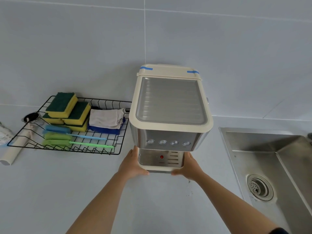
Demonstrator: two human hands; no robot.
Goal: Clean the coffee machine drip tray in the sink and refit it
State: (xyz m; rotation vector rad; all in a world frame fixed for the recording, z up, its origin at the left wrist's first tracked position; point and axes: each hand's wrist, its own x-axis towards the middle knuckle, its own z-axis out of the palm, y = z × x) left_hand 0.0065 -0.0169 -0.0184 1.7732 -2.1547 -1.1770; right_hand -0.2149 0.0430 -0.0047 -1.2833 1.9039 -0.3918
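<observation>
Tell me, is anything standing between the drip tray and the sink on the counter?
Nothing visible does. Both hands, left hand and right hand, grip the drip tray at the coffee machine base; the counter toward the sink is bare.

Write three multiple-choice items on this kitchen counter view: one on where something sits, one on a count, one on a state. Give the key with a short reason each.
1. Where is the sink relative to the coffee machine?
A. To its right
B. To its left
C. On top of it

2. How many round buttons are in the row on the machine's front?
A. Two
B. Four
C. Six

3. What are the hands doing with the drip tray?
A. Both rest flat on the counter, away from it
B. Only one touches it
C. The left hand and right hand grip its two sides at the machine's base

Key: 1 A, the steel basin lies right of the machine. 2 B, four silver buttons show in a line. 3 C, each hand clasps one side of the tray.
</observation>
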